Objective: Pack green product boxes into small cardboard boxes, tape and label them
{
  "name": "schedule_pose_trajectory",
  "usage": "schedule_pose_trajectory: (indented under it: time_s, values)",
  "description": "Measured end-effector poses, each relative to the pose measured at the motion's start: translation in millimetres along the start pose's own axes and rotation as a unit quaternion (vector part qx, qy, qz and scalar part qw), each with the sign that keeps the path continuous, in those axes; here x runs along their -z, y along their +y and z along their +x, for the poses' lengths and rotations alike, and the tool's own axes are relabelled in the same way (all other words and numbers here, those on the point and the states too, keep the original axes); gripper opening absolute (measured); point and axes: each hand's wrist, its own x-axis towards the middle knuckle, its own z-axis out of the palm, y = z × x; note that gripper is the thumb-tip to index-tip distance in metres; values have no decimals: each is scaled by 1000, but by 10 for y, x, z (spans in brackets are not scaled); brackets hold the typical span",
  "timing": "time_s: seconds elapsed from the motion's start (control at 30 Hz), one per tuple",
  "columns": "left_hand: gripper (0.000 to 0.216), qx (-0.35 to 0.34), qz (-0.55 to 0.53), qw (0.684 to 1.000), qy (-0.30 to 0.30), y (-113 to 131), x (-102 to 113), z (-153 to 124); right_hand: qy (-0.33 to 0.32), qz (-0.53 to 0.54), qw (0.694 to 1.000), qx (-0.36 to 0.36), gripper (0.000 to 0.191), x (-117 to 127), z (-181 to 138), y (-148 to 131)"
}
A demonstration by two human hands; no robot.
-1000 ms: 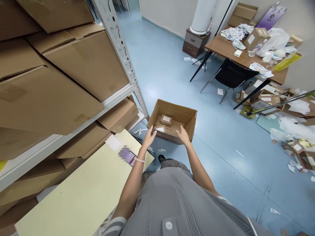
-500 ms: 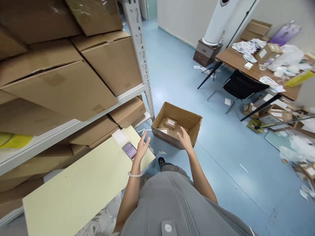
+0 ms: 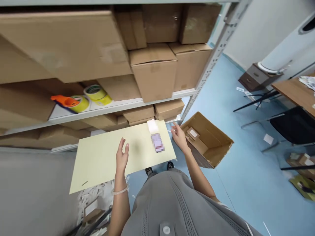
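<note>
Brown open-topped cardboard carton (image 3: 215,134) stands on the glossy blue floor (image 3: 242,178), near the loosely spread right hand (image 3: 180,138); the left hand (image 3: 121,160), fingers wide, hovers above the pale-yellow rectangular surface (image 3: 98,159).

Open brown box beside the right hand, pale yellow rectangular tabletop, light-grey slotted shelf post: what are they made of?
Open brown box: matte, likely cardboard, given its plain brown walls and thin rim.
Pale yellow rectangular tabletop: smooth, low sheen, perhaps laminate or painted board; its even colour leaves that open.
Light-grey slotted shelf post: probably painted metal, given its punched holes.
</note>
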Motion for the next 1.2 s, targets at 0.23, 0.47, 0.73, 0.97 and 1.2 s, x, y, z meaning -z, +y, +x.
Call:
schedule_pose_trajectory:
  time_s: [0.23,0.47,0.73,0.97,1.2]
  values:
    - [66,45,-20,997,57,-569,737,-134,-135,43,989,35,49,-1123,-255,-450]
    - [65,30,-36,964,260,-748,1788,-538,-182,78,968,151,45,-1897,-118,-1133]
    - [65,135,-37,867,479,-1063,2118,-2005,-356,145,875,294,43,-2598,-637,-1879]
    - [63,226,-52,761,606,-870,1582,-3208,-506,110,800,303,42,-2585,-1360,-1674]
    - [62,251,-64,687,679,-297,1112,-3909,-617,81,722,303,42,-2556,-1962,-1355]
